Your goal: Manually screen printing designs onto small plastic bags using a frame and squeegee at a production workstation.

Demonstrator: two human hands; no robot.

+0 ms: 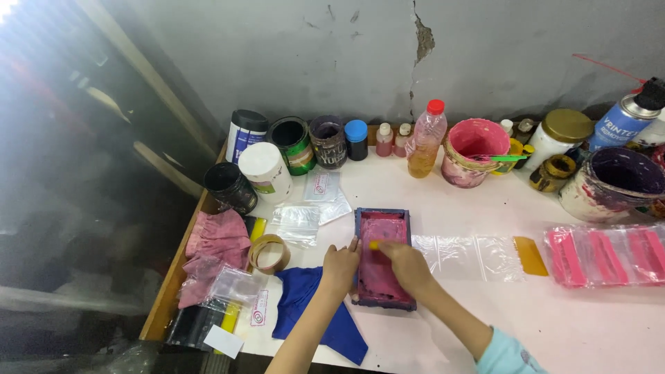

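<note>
One pink-stained screen frame (383,257), left hand (339,266) steadying its edge, right hand (406,262) fingers gripping one yellow squeegee (375,244).

Small printing frame (383,257), centre of frame: dark blue painted border, mesh coated in wet-looking pink ink, dull sheen.
Table (596,325), lower right: smooth white top, matt; bare wood edge at left.
Cloth (305,305), lower centre: blue fabric, soft, matt. Rag (218,239), left: pink fabric, crumpled.
Bags (471,253), right of centre: clear plastic film, glossy, creased.
Tape roll (269,253), left of centre: brown, shiny.
Bottle (425,140), upper centre: clear plastic, red cap, amber liquid.
Tub (472,151), upper centre: plastic, pink-smeared inside.
Jar lid (567,125), upper right: gold metal, satin.
Spray can (623,119), upper right: blue metal, glossy.
Wall (485,48), top: grey plaster, rough, cracked.
</note>
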